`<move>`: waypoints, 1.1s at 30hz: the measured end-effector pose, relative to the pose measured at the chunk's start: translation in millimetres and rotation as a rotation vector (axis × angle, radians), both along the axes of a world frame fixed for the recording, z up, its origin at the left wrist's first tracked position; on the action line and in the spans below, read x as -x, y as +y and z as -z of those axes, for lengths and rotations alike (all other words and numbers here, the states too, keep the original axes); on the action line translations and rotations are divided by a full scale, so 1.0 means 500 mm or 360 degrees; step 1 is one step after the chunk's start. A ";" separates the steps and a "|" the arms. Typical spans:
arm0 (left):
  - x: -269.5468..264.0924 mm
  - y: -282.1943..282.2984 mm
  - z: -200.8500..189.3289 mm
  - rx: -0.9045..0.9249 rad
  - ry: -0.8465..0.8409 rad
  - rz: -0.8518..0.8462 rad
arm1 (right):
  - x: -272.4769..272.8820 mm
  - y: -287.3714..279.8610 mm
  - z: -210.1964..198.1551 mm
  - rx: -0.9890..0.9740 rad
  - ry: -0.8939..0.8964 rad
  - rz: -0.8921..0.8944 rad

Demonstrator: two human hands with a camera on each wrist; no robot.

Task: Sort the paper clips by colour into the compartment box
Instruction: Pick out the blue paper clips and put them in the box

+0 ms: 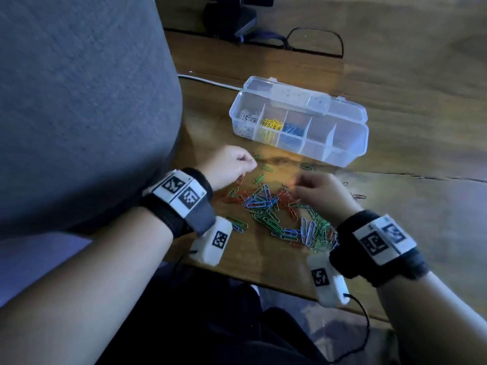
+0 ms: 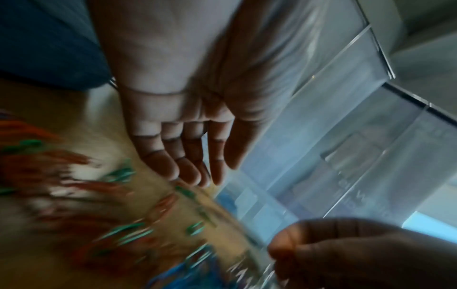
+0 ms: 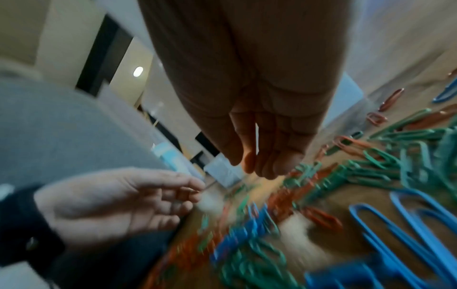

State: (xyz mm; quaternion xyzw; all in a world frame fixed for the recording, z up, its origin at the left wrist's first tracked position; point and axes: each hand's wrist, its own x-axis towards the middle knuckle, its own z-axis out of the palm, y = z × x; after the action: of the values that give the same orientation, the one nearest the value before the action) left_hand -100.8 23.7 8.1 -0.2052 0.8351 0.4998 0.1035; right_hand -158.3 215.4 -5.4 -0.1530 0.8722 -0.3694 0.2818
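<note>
Paper clips (image 1: 279, 214) lie in a loose heap on the wooden tabletop (image 1: 395, 219), red, green & blue mixed, w/ a few strays at the far edge. Compartment box (image 1: 299, 119), clear plastic, lid swung open at the back, sits just beyond the heap. Its left cell holds silver clips (image 1: 246, 118), next cell yellow clips (image 1: 271, 126), next blue clips (image 1: 292, 130); the cells to the right look bare.

Left hand (image 1: 232, 165) is at the heap's far-left edge, wrist low, back of hand up, fingers (image 3: 173, 187) curled toward the thumb in a pinch. Something thin seems to be betw. the tips, but blur hides what, so can't tell if it has a clip.

Right hand (image 1: 324, 196) hangs over the heap's right-centre, palm down, fingers (image 3: 262, 162) loosely bent & pointing down at the clips, tips just above them, nothing visibly held. It's motion-blurred in head view.

Both wrists carry black bands w/ printed marker tags (image 1: 181, 193).
</note>
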 end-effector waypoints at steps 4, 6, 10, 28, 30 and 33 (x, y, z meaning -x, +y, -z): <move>-0.084 0.001 0.038 0.0534 -0.0153 0.0131 | -0.052 -0.024 0.022 -0.0282 0.0349 -0.0257; -0.116 0.004 0.051 0.0609 -0.0223 0.0137 | -0.066 -0.041 0.028 -0.0193 0.0506 -0.0361; -0.159 0.011 0.073 0.0616 -0.0229 0.0217 | -0.077 -0.065 0.057 -0.0172 0.0632 -0.0603; -0.181 0.012 0.106 0.0589 -0.0002 -0.0040 | -0.071 0.001 0.055 0.0430 -0.0242 0.0267; -0.182 0.006 0.107 0.0663 0.0024 -0.0087 | -0.068 0.008 0.059 0.0543 -0.0370 0.0367; -0.183 0.004 0.108 0.0829 0.0093 -0.0056 | -0.074 0.003 0.057 0.0687 -0.0579 0.0477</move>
State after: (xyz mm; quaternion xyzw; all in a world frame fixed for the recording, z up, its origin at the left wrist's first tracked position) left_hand -9.1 25.7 -46.0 -0.2249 0.9345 0.2754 0.0144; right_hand -121.4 217.0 -33.9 -0.0104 0.7219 -0.6045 0.3367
